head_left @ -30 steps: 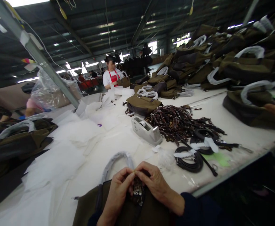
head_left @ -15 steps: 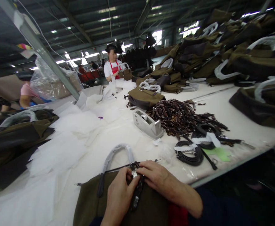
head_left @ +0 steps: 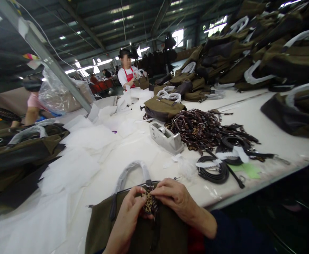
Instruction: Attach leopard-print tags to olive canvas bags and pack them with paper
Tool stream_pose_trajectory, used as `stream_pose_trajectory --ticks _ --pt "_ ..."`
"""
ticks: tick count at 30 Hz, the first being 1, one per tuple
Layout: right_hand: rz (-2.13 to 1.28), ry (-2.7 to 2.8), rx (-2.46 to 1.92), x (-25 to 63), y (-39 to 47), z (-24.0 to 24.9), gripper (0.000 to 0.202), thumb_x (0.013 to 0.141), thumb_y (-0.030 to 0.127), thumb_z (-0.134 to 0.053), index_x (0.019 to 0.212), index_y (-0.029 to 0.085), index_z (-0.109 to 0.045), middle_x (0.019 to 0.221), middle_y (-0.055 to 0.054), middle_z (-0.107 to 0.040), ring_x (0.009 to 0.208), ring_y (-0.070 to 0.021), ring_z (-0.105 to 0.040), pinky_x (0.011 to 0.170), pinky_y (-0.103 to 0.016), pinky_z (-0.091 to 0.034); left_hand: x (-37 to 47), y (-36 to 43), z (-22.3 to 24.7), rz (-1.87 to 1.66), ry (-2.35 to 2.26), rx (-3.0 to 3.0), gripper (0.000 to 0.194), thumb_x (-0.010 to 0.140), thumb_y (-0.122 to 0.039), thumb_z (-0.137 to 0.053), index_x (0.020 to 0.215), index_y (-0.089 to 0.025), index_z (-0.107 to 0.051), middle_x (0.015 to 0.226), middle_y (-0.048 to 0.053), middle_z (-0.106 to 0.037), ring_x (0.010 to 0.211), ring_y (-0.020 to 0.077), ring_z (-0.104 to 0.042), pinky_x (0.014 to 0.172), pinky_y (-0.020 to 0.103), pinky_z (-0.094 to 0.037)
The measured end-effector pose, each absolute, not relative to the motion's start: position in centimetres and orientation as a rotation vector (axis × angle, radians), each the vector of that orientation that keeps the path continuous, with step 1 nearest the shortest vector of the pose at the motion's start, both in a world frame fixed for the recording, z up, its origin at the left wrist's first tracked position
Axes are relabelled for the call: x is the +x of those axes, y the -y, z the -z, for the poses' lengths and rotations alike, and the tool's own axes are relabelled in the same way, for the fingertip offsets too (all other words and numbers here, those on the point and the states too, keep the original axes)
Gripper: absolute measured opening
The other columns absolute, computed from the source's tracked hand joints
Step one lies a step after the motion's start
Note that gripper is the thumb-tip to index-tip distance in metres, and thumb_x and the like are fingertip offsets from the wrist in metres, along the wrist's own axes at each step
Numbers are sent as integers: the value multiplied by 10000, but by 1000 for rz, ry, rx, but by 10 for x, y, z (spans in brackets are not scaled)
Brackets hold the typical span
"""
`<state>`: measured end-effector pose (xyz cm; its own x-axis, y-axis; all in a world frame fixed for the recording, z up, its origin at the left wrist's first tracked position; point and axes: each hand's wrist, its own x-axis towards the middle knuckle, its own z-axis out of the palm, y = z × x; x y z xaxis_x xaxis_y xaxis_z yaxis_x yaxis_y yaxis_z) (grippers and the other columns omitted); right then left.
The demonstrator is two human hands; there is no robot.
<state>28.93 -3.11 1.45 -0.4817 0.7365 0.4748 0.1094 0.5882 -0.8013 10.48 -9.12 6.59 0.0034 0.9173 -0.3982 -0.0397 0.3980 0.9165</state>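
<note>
An olive-green handbag (head_left: 101, 225) lies in front of me at the table's near edge, its arched handle (head_left: 122, 173) wrapped in clear plastic. At the base of the handle hangs a leopard-print bag charm (head_left: 148, 204) with dark strips below it. My left hand (head_left: 129, 210) pinches the charm's left side between thumb and fingers. From the right, my right hand (head_left: 177, 197) has its fingertips closed on the charm's upper part, just below the handle's end. The exact fastening is hidden by my fingers.
A grey tape dispenser (head_left: 166, 137) stands beyond the bag, beside a heap of dark charms (head_left: 197, 128). Coiled black straps (head_left: 212, 173) lie to the right. White sheets (head_left: 72, 165) spread leftward. Bags (head_left: 273, 63) pile up at back right; a co-worker (head_left: 128, 76) stands far off.
The charm has turned so that its leopard-print face shows where dark pieces and shiny metal were visible before. My left hand has shifted slightly left, and both hands stay at the handle's base.
</note>
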Motion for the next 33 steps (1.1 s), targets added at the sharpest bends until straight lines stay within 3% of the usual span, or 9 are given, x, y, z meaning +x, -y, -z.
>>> stream_pose_trajectory --ticks 6,13,19,23,28,33 --pt "-936 1945 -601 291 39 -19 254 936 183 -575 1155 222 -697 1045 -67 -642 977 -142 -603 873 -260 -497 112 97 -73 -1021 -1355 815 344 884 -394 -629 1161 -191 -626 1035 45 -702 971 194 -611 881 277 -466" --pt "-1040 1782 -636 285 48 -25 204 921 186 -602 1096 207 -705 1008 -58 -623 950 -131 -609 848 -233 -500 122 105 -90 -1054 -1382 820 262 846 -340 -681 1060 -189 -691 1066 33 -711 995 196 -617 906 253 -466" --pt "-1020 1796 -650 275 51 -30 210 886 203 -651 1085 228 -715 1017 -53 -608 947 -141 -610 855 -251 -500 123 109 -94 -1044 -1331 673 311 861 -382 -642 1074 -157 -664 928 67 -712 790 190 -656 612 235 -510" --pt "-1058 1764 -660 272 53 -25 197 892 181 -636 1063 233 -720 995 -44 -594 925 -131 -608 828 -238 -503 132 114 -94 -1105 -1241 613 315 894 -408 -604 1060 -142 -629 790 53 -686 642 151 -648 608 239 -518" --pt "-1040 1803 -652 271 52 -18 97 895 205 -640 960 197 -711 947 -43 -609 889 -134 -596 800 -242 -495 134 121 -74 -1028 -1243 684 326 896 -441 -598 1065 -165 -559 779 5 -634 391 45 -482 357 153 -364" --pt "-986 1919 -635 275 52 -22 62 909 171 -586 893 166 -646 902 -50 -626 878 -161 -575 800 -280 -482 129 123 -58 -1018 -1260 711 293 897 -467 -590 949 -184 -537 723 -24 -599 393 38 -449 338 133 -365"
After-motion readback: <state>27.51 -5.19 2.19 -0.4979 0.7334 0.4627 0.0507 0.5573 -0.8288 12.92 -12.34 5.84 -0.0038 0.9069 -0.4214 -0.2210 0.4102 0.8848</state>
